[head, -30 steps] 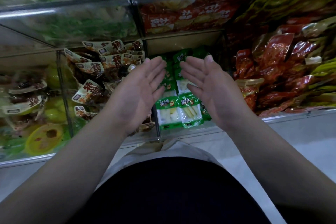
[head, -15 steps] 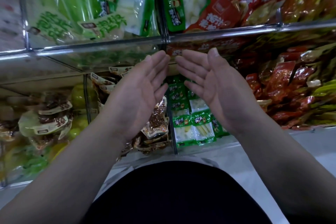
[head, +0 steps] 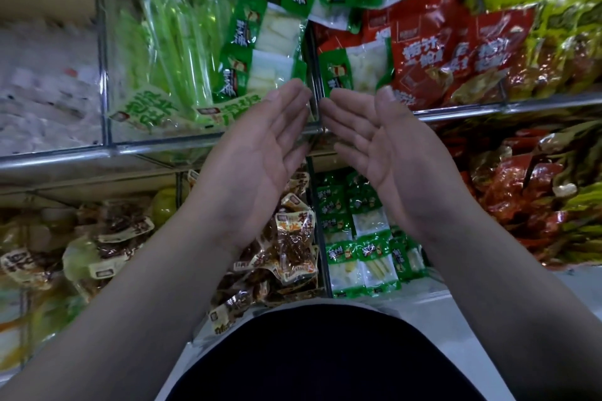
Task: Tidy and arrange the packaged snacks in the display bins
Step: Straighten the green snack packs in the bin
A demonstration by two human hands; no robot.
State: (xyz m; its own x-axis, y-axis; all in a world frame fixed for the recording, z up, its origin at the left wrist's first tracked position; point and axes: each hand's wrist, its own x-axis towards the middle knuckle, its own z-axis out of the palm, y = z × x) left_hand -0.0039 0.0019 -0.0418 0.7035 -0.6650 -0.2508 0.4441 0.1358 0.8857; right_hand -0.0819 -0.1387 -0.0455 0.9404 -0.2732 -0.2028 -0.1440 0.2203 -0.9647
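Both hands have lifted from the lower bins up to the upper shelf's front rail [head: 146, 146]. The left hand [head: 257, 153] and right hand [head: 378, 146] hold nothing, fingers straight and palms turned inward. The green-and-white snack packets [head: 277, 52] lie jumbled just behind that rail, and they look like the next ones to be straightened.

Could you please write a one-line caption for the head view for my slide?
The left hand and right hand, open and empty, in front of display bins of packaged snacks.
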